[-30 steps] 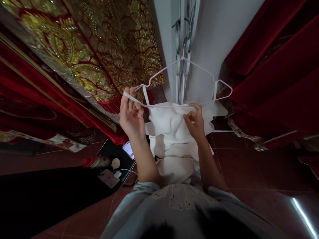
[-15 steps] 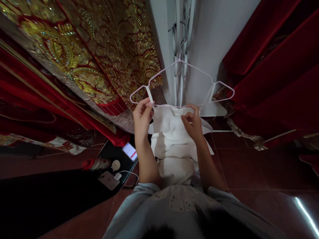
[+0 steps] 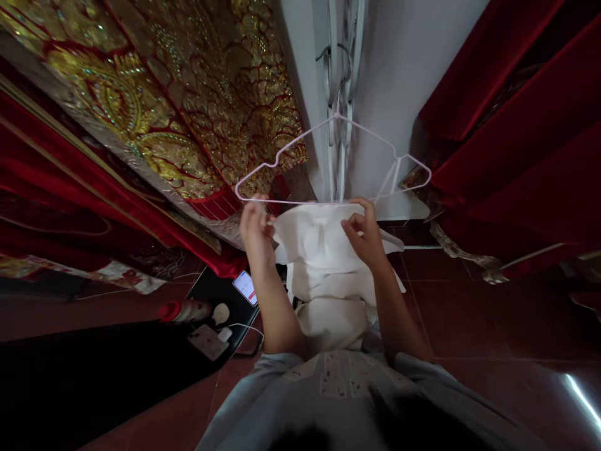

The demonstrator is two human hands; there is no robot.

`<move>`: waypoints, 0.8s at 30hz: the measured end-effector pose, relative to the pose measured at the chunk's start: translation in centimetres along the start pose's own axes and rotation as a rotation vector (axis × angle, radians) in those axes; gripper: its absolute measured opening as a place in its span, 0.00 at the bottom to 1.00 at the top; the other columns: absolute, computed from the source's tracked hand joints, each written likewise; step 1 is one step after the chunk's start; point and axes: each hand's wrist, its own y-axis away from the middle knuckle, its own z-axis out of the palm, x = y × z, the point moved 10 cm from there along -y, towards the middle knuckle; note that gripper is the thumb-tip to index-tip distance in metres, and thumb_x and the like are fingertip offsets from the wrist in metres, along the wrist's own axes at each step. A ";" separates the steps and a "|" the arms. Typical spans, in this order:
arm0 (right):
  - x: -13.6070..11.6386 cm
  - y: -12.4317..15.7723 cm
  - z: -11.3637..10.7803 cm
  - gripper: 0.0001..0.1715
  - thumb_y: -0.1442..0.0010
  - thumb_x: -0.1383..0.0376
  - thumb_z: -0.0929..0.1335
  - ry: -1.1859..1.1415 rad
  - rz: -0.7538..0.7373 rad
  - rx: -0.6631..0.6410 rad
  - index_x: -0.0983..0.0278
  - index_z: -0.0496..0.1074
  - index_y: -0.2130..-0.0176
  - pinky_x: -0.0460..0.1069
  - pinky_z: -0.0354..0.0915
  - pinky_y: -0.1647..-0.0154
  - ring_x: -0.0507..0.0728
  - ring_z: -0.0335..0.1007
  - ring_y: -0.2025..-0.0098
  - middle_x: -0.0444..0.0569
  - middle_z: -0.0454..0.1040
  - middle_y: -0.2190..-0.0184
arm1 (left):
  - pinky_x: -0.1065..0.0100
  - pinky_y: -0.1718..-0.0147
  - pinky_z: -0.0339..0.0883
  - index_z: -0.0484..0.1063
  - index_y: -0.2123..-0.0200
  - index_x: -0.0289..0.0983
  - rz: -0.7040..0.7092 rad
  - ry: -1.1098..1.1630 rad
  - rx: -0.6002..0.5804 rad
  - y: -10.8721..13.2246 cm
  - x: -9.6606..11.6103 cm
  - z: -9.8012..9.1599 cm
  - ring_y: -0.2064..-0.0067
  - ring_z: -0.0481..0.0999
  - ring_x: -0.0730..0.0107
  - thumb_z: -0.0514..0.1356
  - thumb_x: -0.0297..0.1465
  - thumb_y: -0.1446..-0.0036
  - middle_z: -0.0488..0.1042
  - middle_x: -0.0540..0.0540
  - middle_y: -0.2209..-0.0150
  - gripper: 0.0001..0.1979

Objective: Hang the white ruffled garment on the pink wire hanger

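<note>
Shifting the left hand outward to the left since half a second ago, freeing the left notch of the pale pink hanger from a white strap looped there then, and drawing the hanger slightly left. Keeping the other strap looped over the right notch. Holding the left grip narrow beside the white garment, bunching the fingers; blurring too much to tell about any cloth between them. Curling the right hand into a narrow grip at the garment's top edge, touching the hanger's lower bar with the index finger; not being able to tell about anything pinched. Having the garment just below that bar, between both hands, falling in soft folds toward the body.

Wearing a blue-grey top bearing pale patches with dark marks too small for reading. Having at the left a black table carrying a lit phone, showing unreadable text and a red block, plus a red-capped bottle, a pale disc, a second phone and a white charger.

Looking down over dark red floor tiles, catching a bright streak. Facing a pale wall behind white metal bars, between gold-sequined cloth at left and deep red cloth at right.
</note>
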 end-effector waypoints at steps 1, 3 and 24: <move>-0.2 0.1 0.1 0.24 0.33 0.61 0.71 -0.012 -0.002 -0.008 0.53 0.63 0.40 0.47 0.57 0.72 0.51 0.59 0.74 0.34 0.62 0.76 | 0.74 0.81 0.48 0.83 0.54 0.40 -0.033 -0.004 -0.065 0.6 -0.9 1.2 0.72 0.71 0.80 0.73 0.42 0.42 0.82 0.40 0.45 0.17; -0.7 0.3 0.3 0.25 0.33 0.61 0.71 -0.038 -0.007 -0.039 0.53 0.63 0.39 0.47 0.58 0.72 0.51 0.61 0.74 0.34 0.63 0.76 | 0.74 0.82 0.46 0.82 0.56 0.38 -0.044 0.045 -0.163 1.7 -1.6 3.5 0.74 0.71 0.78 0.72 0.47 0.42 0.84 0.38 0.48 0.20; -1.2 -7.1 -14.9 0.29 0.41 0.56 0.70 -0.260 -0.175 0.515 0.50 0.75 0.41 0.48 0.49 0.77 0.50 0.46 0.75 0.42 0.61 0.68 | 0.74 0.83 0.49 0.69 0.65 0.39 0.042 0.086 -0.270 3.0 -1.2 6.5 0.81 0.58 0.81 0.68 0.50 0.37 0.79 0.47 0.66 0.21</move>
